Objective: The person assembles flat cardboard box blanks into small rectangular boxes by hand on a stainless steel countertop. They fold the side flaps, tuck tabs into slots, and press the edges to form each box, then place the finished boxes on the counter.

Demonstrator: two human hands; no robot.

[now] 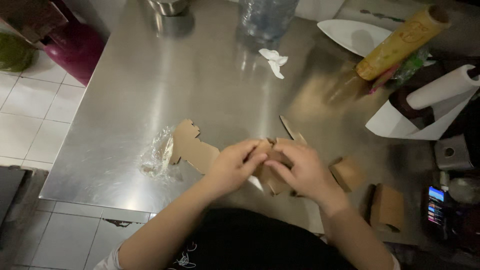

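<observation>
While both hands meet near the table's (pixel 150 75) near edge, the left hand (pixel 231 167) and right hand (pixel 304 170) pinch a brown cardboard box blank (pixel 272 172) (half folded); crumpled clear wrap (pixel 157 155) lies left, two folded brown boxes (pixel 387 206) right.

Steel table (pixel 165 90) fills most of view, shiny, dim light. Crumpled clear plastic wrap (pixel 157 156) near front left edge. Small white paper scrap (pixel 274 60) toward back centre. Clear plastic water bottle (pixel 265 17) just behind scrap. Metal bowl (pixel 169 6) at back left. White plate (pixel 350 35) at back right, yellow wrap roll (pixel 400 42) lying across its right side. White paper roll (pixel 440 90) further right. Two small folded brown cardboard pieces (pixel 387 206) at front right. Phone with lit screen (pixel 435 205) at right edge. White tiled floor (pixel 30 100) on left.
</observation>
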